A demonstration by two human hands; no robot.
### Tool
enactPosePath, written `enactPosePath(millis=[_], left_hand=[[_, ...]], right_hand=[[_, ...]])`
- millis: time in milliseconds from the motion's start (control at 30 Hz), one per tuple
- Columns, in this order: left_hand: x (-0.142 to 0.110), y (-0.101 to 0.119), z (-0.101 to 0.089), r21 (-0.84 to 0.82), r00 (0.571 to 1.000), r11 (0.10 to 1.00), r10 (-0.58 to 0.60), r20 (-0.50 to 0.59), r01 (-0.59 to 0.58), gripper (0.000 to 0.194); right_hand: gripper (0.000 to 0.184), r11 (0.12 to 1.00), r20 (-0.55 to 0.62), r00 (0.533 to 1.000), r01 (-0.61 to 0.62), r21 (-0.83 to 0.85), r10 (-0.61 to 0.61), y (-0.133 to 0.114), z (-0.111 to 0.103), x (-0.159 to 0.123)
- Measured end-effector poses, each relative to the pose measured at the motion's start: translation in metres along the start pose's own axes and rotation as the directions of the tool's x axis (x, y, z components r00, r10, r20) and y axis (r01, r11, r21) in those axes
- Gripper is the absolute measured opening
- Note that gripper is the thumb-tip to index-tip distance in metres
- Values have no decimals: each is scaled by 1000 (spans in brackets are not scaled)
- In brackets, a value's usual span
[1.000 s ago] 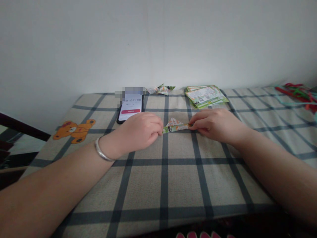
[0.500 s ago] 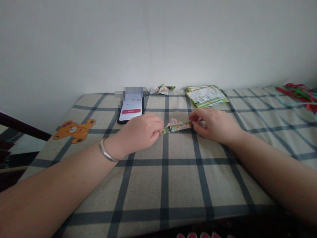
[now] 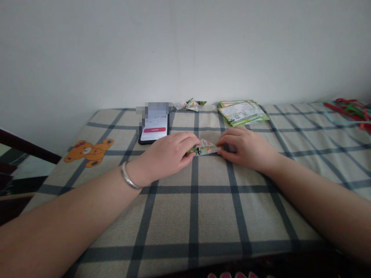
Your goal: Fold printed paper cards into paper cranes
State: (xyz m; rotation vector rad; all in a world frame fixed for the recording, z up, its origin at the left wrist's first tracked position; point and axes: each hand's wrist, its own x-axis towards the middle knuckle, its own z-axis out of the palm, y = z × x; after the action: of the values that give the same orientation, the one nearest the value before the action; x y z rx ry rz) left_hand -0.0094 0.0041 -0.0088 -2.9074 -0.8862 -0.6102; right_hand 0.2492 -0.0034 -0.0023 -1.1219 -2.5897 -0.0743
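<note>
A small folded paper, printed in green, white and orange, lies at the middle of the table between my hands. It has a long flat band in front and a pointed peak behind. My left hand pinches its left end between thumb and fingers; a silver bangle circles that wrist. On the right end, my right hand has closed its thumb and fingertips. Behind it, near the wall, sits another folded paper piece with pointed ends. A stack of printed leaflets lies beyond my right hand.
A phone showing a timer lies behind my left hand. At the left is a flat orange bear cutout. Red and green strips lie at the far right. The checked tablecloth meets a white wall at the back.
My left hand has moved slightly right along the paper, its thumb now in front of the band. My right fingers have moved slightly left, covering more of the right end.
</note>
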Motion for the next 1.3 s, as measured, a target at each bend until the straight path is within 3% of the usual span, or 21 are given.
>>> enactPosePath(millis=[367, 700, 1033, 1300], left_hand=[[1, 0, 6, 20, 999, 999, -36, 23, 36, 46], [1, 0, 8, 6, 1000, 1000, 13, -22, -12, 48], [3, 2, 3, -62, 988, 991, 112, -107, -119, 34], [3, 3, 4, 10, 974, 988, 151, -170, -151, 39]], right_hand=[[15, 998, -28, 999, 29, 57, -27, -9, 6, 3], [15, 997, -34, 999, 26, 77, -23, -9, 9, 4], [12, 992, -52, 998, 39, 122, -33, -6, 9, 5], [10, 986, -83, 995, 63, 154, -51, -6, 10, 5]])
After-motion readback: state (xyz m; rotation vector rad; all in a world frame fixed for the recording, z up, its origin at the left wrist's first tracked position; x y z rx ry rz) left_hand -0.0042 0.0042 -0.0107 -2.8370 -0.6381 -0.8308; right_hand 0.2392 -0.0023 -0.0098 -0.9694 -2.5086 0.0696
